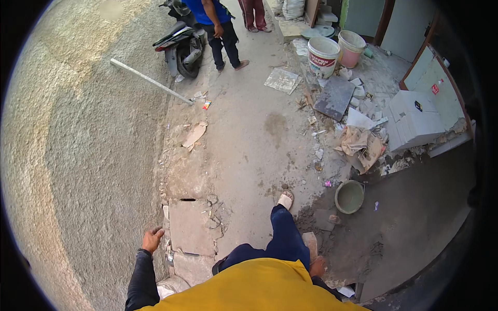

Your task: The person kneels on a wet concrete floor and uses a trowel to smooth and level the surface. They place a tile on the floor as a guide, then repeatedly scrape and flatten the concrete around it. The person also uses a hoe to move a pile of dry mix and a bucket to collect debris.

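Observation:
My left hand (152,240) hangs out to the left beside the rough wall, its fingers loosely bent and apart with nothing visible in them. Near my right hip, my right hand (318,266) shows only in part; its fingers are not clear. Just ahead of it is a pale, flat-looking piece (310,243), and I cannot tell whether the hand touches it. A round bucket (349,197) with a grey inside stands further forward on the right. Between the two lie a grey slab piece (325,220) and dark, wet-looking mortar (306,217).
Rubble and a torn paper sack (361,147) lie at right, near a white box (415,120), a dark tile (335,97) and paint buckets (322,57). A pale bar (150,80) leans at left. Ahead, a person in blue (215,28) stands beside a parked motorbike (182,49).

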Demonstrator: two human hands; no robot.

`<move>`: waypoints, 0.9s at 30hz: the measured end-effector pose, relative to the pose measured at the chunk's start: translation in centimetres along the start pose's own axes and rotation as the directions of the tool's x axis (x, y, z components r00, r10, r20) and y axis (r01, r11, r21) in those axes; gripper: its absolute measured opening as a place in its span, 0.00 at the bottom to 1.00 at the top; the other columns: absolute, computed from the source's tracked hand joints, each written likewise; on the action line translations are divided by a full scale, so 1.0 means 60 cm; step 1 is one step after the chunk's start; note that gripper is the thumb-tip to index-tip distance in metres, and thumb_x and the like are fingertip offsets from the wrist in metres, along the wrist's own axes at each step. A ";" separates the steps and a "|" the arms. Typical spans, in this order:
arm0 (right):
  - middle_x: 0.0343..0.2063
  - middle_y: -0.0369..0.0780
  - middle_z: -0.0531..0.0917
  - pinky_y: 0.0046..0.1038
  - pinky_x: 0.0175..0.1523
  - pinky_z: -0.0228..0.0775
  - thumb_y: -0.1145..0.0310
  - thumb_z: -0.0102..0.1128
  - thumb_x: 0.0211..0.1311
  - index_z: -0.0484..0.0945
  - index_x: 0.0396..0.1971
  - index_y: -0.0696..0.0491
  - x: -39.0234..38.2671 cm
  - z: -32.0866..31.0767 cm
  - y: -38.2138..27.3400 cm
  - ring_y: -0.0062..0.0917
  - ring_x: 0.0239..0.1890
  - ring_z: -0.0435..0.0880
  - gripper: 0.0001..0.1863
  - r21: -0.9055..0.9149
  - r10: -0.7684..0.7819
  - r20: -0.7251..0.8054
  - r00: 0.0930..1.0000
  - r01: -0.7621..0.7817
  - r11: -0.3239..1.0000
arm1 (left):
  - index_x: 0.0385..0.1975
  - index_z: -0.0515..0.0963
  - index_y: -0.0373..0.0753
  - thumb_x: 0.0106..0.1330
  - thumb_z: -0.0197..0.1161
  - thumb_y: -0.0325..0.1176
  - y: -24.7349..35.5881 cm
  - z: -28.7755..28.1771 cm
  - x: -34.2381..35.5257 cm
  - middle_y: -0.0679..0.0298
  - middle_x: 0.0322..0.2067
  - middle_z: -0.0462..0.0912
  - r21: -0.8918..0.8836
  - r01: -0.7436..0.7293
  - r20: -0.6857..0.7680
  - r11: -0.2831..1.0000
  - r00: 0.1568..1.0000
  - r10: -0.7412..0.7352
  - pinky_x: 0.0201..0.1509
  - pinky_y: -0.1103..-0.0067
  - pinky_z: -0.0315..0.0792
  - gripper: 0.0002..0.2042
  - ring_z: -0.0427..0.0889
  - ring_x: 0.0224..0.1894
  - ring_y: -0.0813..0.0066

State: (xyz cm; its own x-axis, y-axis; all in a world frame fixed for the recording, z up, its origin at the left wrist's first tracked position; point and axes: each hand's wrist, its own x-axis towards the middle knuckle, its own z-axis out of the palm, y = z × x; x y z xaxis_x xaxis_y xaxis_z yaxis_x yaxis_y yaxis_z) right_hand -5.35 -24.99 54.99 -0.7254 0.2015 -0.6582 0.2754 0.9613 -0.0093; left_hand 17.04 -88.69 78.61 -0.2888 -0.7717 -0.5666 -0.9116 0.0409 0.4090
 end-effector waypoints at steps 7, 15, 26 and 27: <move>0.52 0.49 0.77 0.46 0.63 0.74 0.47 0.79 0.47 0.71 0.51 0.54 0.101 -0.123 -0.140 0.47 0.59 0.78 0.39 0.175 0.025 -0.102 0.994 -0.006 0.985 | 0.65 0.76 0.37 0.72 0.66 0.45 0.053 0.092 0.038 0.57 0.54 0.87 -0.110 0.417 0.370 0.902 0.860 -0.352 0.53 0.57 0.79 0.26 0.86 0.55 0.59; 0.54 0.49 0.78 0.44 0.64 0.75 0.47 0.69 0.59 0.72 0.56 0.56 0.183 -0.120 -0.286 0.46 0.61 0.79 0.34 0.360 0.377 -0.004 0.926 -0.351 0.865 | 0.67 0.75 0.35 0.70 0.68 0.46 0.464 0.143 0.240 0.55 0.55 0.86 0.072 0.022 0.401 0.997 0.915 -0.049 0.58 0.64 0.79 0.30 0.85 0.58 0.59; 0.54 0.51 0.76 0.49 0.64 0.73 0.30 0.73 0.46 0.70 0.53 0.58 0.299 -0.218 -0.477 0.51 0.60 0.77 0.49 0.451 0.583 0.038 0.811 -0.535 0.715 | 0.65 0.77 0.33 0.71 0.66 0.49 0.936 0.212 0.596 0.54 0.54 0.86 0.141 -0.334 0.532 0.932 0.820 0.213 0.56 0.67 0.80 0.30 0.85 0.57 0.60; 0.55 0.52 0.76 0.49 0.65 0.73 0.29 0.75 0.43 0.70 0.54 0.59 0.318 -0.246 -0.494 0.51 0.61 0.77 0.52 0.483 0.594 0.027 0.804 -0.531 0.696 | 0.64 0.77 0.32 0.71 0.67 0.49 0.966 0.221 0.628 0.54 0.54 0.86 0.185 -0.368 0.557 0.911 0.803 0.211 0.56 0.68 0.80 0.30 0.85 0.57 0.60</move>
State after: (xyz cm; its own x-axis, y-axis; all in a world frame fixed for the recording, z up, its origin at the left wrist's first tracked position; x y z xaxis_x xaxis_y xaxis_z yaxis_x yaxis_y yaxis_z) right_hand -36.69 -46.88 53.79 -0.4022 0.7281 -0.5551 0.8816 0.4715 -0.0203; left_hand -50.57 -106.98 71.52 -0.5872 -0.2577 -0.7673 -0.7788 0.4381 0.4489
